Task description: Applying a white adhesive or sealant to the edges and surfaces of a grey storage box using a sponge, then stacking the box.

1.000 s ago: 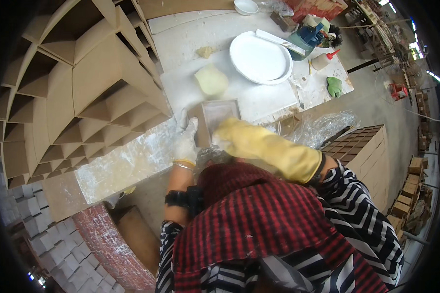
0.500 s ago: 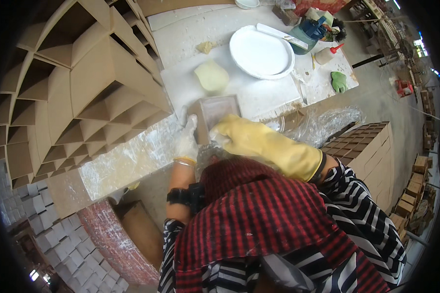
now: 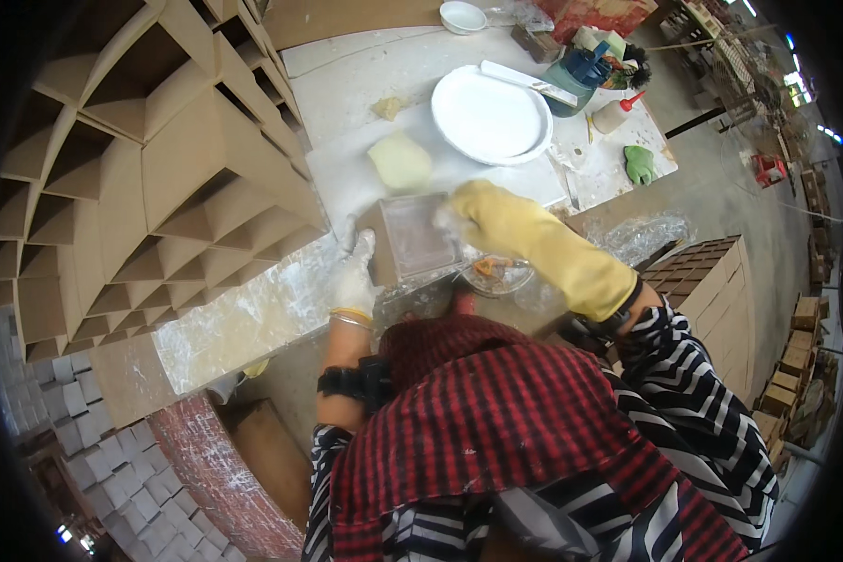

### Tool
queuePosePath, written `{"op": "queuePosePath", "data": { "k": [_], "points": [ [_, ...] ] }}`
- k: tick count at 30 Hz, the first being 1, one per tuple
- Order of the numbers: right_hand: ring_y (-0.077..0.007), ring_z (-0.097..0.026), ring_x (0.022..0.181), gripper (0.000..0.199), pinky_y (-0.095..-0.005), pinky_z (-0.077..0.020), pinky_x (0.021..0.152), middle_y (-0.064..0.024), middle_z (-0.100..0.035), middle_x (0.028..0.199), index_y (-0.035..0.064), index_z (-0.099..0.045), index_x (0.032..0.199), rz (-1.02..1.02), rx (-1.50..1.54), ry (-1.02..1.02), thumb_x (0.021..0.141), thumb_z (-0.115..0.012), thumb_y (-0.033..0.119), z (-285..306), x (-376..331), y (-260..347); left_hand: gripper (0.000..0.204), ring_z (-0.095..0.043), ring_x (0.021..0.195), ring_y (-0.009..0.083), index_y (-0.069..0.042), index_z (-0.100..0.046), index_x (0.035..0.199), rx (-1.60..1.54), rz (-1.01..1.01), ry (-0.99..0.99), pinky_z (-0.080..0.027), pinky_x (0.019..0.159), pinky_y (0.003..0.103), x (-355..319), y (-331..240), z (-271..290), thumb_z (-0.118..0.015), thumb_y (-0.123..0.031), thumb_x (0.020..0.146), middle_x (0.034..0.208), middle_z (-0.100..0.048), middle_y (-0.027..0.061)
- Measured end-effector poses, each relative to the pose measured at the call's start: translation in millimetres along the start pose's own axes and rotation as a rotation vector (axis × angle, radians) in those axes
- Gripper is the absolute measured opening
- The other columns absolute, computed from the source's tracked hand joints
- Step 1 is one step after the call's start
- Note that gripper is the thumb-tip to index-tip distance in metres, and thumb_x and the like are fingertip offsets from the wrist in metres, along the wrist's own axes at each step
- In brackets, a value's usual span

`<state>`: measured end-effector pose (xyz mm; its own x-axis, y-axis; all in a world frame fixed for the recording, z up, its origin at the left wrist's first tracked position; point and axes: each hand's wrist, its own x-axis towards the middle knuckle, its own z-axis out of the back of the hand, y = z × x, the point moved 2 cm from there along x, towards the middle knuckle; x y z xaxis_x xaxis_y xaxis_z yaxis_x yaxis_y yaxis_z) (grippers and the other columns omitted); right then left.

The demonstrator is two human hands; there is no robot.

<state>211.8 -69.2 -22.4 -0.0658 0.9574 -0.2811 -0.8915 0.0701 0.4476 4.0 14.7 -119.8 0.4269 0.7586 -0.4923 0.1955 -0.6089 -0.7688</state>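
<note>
A brown square box (image 3: pixel 424 245), its upper face smeared whitish, sits at the near edge of the work table. My left hand (image 3: pixel 355 273), in a thin whitish glove, grips its left side with the thumb along the wall. At the box's right far corner is my right hand (image 3: pixel 485 217), in a yellow rubber glove, fingers closed around something whitish that is blurred and mostly hidden. Just beyond the box lies a pale yellow sponge (image 3: pixel 400 161). Farther back stands a round white basin (image 3: pixel 493 117) of white liquid, a flat white strip (image 3: pixel 528 82) across its rim.
Stacked brown boxes (image 3: pixel 183 140) rise close on the left. At the table's right are a teal jug (image 3: pixel 571 80), a red-tipped squeeze bottle (image 3: pixel 616 114) and a green cloth (image 3: pixel 639 164). Clear plastic wrap (image 3: pixel 642 234) and more boxes (image 3: pixel 712 281) lie to the right.
My right hand has moved from the box's near right side outward to its far right corner. A round dish below it has come into sight. My left hand stays on the box.
</note>
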Motion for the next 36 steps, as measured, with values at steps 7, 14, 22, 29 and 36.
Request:
{"op": "queuePosePath", "data": {
  "k": [7,14,22,29,36],
  "points": [
    [-0.0337,-0.063,0.084,0.022,-0.0386,-0.0504,0.081,-0.0124,-0.067,0.085,0.0091,-0.066,0.102,-0.338,0.282,-0.051,0.084,-0.059,0.020,-1.0,8.9,20.7,0.045,-0.054,0.111,0.0186,-0.009,-0.042,0.140,-0.058,-0.037,0.041,-0.051,0.089,0.034,4.1,1.3,0.0,-0.052,-0.014,0.097,0.130,-0.050,0.0077],
    [-0.0284,-0.067,0.078,0.026,-0.0366,-0.0529,0.072,-0.0114,-0.069,0.084,0.0086,-0.071,0.090,-0.316,0.023,-0.053,0.081,-0.061,0.032,-18.9,10.9,6.2,0.057,-0.049,0.116,0.0176,-0.008,-0.033,0.145,-0.052,0.029,0.035,-0.045,0.095,0.031,3.0,-3.0,-5.1,-0.057,-0.014,0.094,0.133,-0.049,0.0093],
    [-0.0333,-0.063,0.097,0.019,-0.0424,-0.0502,0.084,-0.0168,-0.067,0.097,0.0136,-0.069,0.099,-0.585,0.001,0.070,0.086,-0.057,0.020,-8.0,3.7,18.6,0.048,-0.055,0.110,0.0186,-0.013,-0.038,0.143,-0.008,-0.047,0.018,-0.050,0.088,0.032,7.9,2.8,-1.0,-0.052,-0.018,0.097,0.129,-0.052,0.0090],
    [-0.0353,-0.059,0.097,0.020,-0.0407,-0.0480,0.083,-0.0175,-0.064,0.094,0.0081,-0.067,0.098,-0.100,0.204,-0.243,0.086,-0.058,0.022,-4.2,20.9,-1.3,0.050,-0.054,0.112,0.0174,-0.007,-0.034,0.144,0.043,-0.065,0.038,-0.047,0.093,0.030,20.1,11.9,10.8,-0.051,-0.016,0.098,0.132,-0.050,0.0086],
    [-0.0377,-0.061,0.086,0.018,-0.0407,-0.0514,0.076,-0.0161,-0.064,0.091,0.0185,-0.068,0.100,0.321,0.038,-0.183,0.085,-0.057,0.013,-32.4,7.3,26.7,0.048,-0.053,0.113,0.0186,-0.008,-0.036,0.142,0.015,-0.078,0.056,-0.047,0.093,0.032,3.3,-4.4,-0.5,-0.050,-0.017,0.098,0.133,-0.049,0.0090]
  ]
}}
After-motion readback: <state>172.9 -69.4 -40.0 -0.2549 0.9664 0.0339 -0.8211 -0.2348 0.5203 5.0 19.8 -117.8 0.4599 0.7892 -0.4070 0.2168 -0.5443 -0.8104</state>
